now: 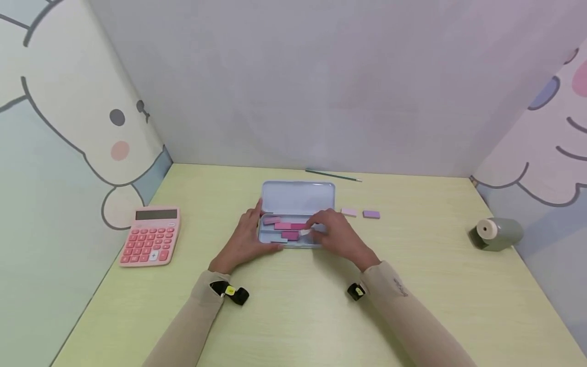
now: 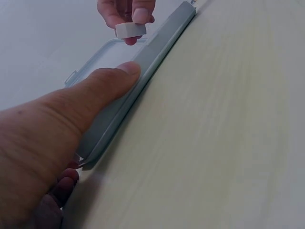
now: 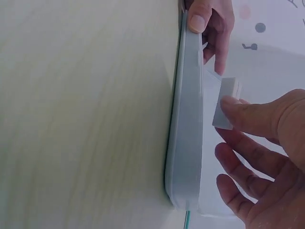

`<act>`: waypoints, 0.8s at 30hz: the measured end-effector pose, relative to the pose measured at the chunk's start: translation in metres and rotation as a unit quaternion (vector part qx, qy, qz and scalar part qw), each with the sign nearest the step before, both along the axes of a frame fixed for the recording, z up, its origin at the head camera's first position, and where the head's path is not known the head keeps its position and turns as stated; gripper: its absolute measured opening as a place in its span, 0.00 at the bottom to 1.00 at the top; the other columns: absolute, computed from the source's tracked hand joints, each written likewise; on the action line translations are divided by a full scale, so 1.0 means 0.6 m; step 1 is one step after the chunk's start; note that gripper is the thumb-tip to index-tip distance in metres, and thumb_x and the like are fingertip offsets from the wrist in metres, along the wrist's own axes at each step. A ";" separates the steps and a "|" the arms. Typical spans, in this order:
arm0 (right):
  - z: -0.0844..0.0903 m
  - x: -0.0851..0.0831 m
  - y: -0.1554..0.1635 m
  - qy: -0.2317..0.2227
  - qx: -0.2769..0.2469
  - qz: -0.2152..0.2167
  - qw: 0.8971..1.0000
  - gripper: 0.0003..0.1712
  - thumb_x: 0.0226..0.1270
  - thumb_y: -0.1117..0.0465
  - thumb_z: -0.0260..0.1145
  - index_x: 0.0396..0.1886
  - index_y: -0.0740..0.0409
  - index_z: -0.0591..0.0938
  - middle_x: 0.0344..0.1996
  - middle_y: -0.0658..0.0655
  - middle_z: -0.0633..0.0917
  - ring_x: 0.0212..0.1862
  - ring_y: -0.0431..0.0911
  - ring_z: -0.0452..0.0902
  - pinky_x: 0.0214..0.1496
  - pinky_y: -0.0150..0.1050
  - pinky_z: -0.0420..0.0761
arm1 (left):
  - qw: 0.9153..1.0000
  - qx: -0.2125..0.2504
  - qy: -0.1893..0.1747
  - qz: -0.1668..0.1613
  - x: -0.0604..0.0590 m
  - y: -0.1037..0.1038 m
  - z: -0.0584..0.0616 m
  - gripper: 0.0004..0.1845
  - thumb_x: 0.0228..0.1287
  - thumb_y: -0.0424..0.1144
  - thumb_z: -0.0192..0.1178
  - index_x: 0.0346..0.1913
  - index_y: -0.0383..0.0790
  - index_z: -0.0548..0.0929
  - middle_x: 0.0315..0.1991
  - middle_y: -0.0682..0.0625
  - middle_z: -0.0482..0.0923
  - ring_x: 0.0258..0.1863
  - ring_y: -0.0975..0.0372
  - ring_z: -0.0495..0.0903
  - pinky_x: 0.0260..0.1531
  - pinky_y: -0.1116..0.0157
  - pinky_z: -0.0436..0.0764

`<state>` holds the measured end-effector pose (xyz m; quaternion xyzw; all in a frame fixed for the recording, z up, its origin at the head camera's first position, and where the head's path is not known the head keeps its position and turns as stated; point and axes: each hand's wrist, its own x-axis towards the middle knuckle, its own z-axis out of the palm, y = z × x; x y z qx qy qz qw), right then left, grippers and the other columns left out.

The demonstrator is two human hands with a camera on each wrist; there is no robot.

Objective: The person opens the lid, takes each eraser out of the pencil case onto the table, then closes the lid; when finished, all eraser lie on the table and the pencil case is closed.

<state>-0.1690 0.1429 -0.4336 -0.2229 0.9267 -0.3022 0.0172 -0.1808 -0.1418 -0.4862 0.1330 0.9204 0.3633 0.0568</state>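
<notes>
An open pale blue tin pencil case point(image 1: 298, 196) lies at the table's centre with several pink erasers point(image 1: 290, 226) in its tray. My left hand point(image 1: 256, 232) grips the case's left end, its thumb point(image 2: 107, 88) along the front wall point(image 2: 152, 67) and its fingers at the far side point(image 3: 212, 24). My right hand point(image 1: 313, 229) pinches a small white eraser point(image 1: 304, 232) between thumb and fingers just over the tray's right half. The same white eraser point(image 2: 130, 30) hangs above the case rim in the left wrist view. In the right wrist view the white eraser point(image 3: 226, 107) is beside the case wall point(image 3: 188, 119).
A pale pink eraser point(image 1: 349, 212) and a purple eraser point(image 1: 371, 214) lie on the table right of the case. A green pencil point(image 1: 333, 176) lies behind it by the back wall. A pink calculator point(image 1: 150, 236) sits at the left and a grey-green sharpener point(image 1: 495, 233) at the right.
</notes>
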 end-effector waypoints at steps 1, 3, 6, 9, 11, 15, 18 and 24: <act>0.000 0.001 0.004 0.001 -0.010 -0.008 1.000 0.07 0.71 0.65 0.73 0.45 0.51 0.92 0.48 0.52 0.92 0.54 0.52 0.82 0.63 0.55 0.82 | 1.000 0.001 0.002 -0.001 0.000 0.000 0.000 0.76 0.50 0.65 0.82 0.90 0.54 0.37 0.81 0.39 0.60 0.77 0.46 0.64 0.76 0.40 0.73; -0.001 0.002 0.012 0.007 -0.022 -0.022 0.999 0.07 0.71 0.65 0.74 0.44 0.51 0.92 0.48 0.52 0.93 0.54 0.52 0.83 0.63 0.56 0.81 | 1.000 0.003 0.006 -0.003 -0.001 0.000 0.001 0.76 0.50 0.65 0.82 0.90 0.53 0.38 0.81 0.39 0.60 0.77 0.46 0.64 0.76 0.41 0.73; -0.004 0.003 0.027 0.014 -0.029 -0.038 0.999 0.06 0.69 0.65 0.75 0.42 0.50 0.93 0.45 0.51 0.94 0.52 0.52 0.84 0.61 0.55 0.80 | 1.000 0.004 0.007 -0.003 -0.002 0.000 0.001 0.76 0.49 0.65 0.82 0.90 0.52 0.38 0.81 0.39 0.60 0.77 0.46 0.64 0.76 0.41 0.72; -0.010 0.003 0.043 0.017 -0.030 -0.053 0.998 0.05 0.68 0.65 0.77 0.40 0.50 0.93 0.41 0.49 0.94 0.47 0.49 0.84 0.55 0.49 0.79 | 1.000 0.004 0.008 -0.004 -0.003 0.000 0.000 0.76 0.49 0.65 0.82 0.90 0.53 0.37 0.81 0.39 0.60 0.77 0.46 0.63 0.76 0.41 0.72; -0.014 0.004 0.053 0.013 -0.035 -0.063 0.997 0.05 0.67 0.65 0.78 0.39 0.50 0.94 0.38 0.49 0.93 0.43 0.46 0.83 0.50 0.43 0.79 | 1.000 0.005 0.008 -0.004 -0.003 0.000 -0.001 0.76 0.50 0.65 0.82 0.90 0.53 0.37 0.81 0.39 0.60 0.77 0.46 0.64 0.76 0.41 0.72; -0.017 0.005 0.075 0.017 -0.049 -0.078 0.996 0.07 0.65 0.68 0.79 0.39 0.52 0.94 0.37 0.51 0.93 0.39 0.44 0.82 0.44 0.37 0.81 | 1.000 0.007 0.004 -0.003 -0.002 0.001 -0.002 0.76 0.49 0.65 0.82 0.90 0.55 0.37 0.81 0.39 0.60 0.77 0.46 0.64 0.76 0.41 0.72; -0.017 0.005 0.091 0.023 -0.057 -0.088 0.994 0.08 0.64 0.71 0.78 0.39 0.56 0.94 0.39 0.55 0.94 0.39 0.46 0.85 0.45 0.37 0.85 | 1.000 0.008 -0.001 -0.001 0.000 0.001 -0.001 0.76 0.49 0.65 0.82 0.89 0.56 0.36 0.82 0.40 0.59 0.77 0.46 0.64 0.76 0.41 0.72; -0.014 0.000 0.120 0.021 -0.029 -0.117 0.992 0.08 0.65 0.73 0.76 0.39 0.58 0.94 0.44 0.60 0.95 0.42 0.50 0.89 0.48 0.44 0.87 | 1.000 0.007 0.000 0.001 0.001 -0.001 -0.001 0.76 0.50 0.65 0.82 0.89 0.56 0.36 0.82 0.40 0.59 0.77 0.46 0.64 0.76 0.41 0.73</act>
